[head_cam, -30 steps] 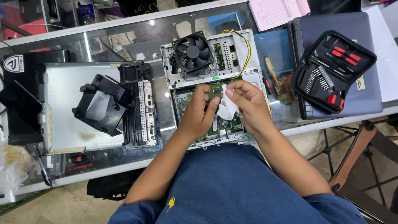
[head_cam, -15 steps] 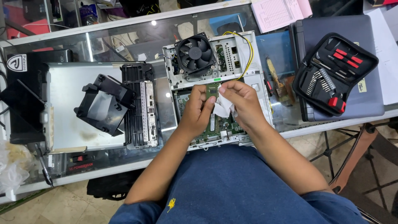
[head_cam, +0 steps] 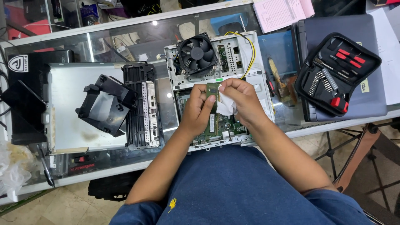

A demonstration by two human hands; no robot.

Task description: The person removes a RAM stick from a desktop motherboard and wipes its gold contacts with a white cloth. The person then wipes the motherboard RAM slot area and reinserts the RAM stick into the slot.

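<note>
Between both hands, slim green memory module [head_cam: 213,109], upright

Left hand [head_cam: 199,109]: grips a green memory module [head_cam: 213,109], held upright on its long axis above the motherboard.
Right hand [head_cam: 241,99]: pinches a white cloth [head_cam: 225,107] against the module's right face.
Motherboard [head_cam: 225,125]: seated in an open small computer chassis [head_cam: 260,83] on the glass table [head_cam: 125,37].
Cooling fan [head_cam: 197,54]: black, at the chassis rear.
Tool kit [head_cam: 335,75]: open, well apart to the right, resting on a closed laptop [head_cam: 325,29].
Chassis cover [head_cam: 71,116]: left of the hands, bearing a black bracket [head_cam: 104,108].
</note>
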